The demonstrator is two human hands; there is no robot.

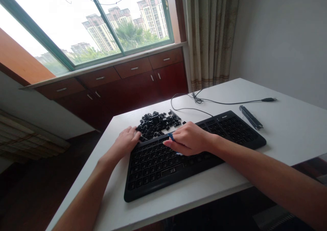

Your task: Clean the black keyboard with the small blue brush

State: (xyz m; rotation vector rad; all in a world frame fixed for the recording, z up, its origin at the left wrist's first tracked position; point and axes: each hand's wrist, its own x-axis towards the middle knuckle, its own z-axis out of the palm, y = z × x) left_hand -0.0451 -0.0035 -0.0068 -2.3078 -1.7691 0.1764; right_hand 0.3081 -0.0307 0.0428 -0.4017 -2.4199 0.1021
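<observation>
A black keyboard (153, 166) with its keycaps off lies on the white table, its bare key sockets showing. Over its middle, my right hand (187, 140) is closed round a slim blue-and-white thing (171, 136). Its blue end sticks out by the thumb and a whitish bit shows below the fingers; the rest is hidden in the hand. My left hand (127, 140) rests at the keyboard's back left corner, fingers stretched out. Its fingertips reach the near left edge of a heap of loose black keycaps (153, 123) behind the keyboard.
A black cable (194, 109) runs from the keyboard's back, bunches up, and ends in a plug (268, 99). Right of the keyboard lies a long dark strip-like piece (250, 118). The white table (288, 132) ends close in front of the keyboard. Cabinets (133, 84) stand beneath the window.
</observation>
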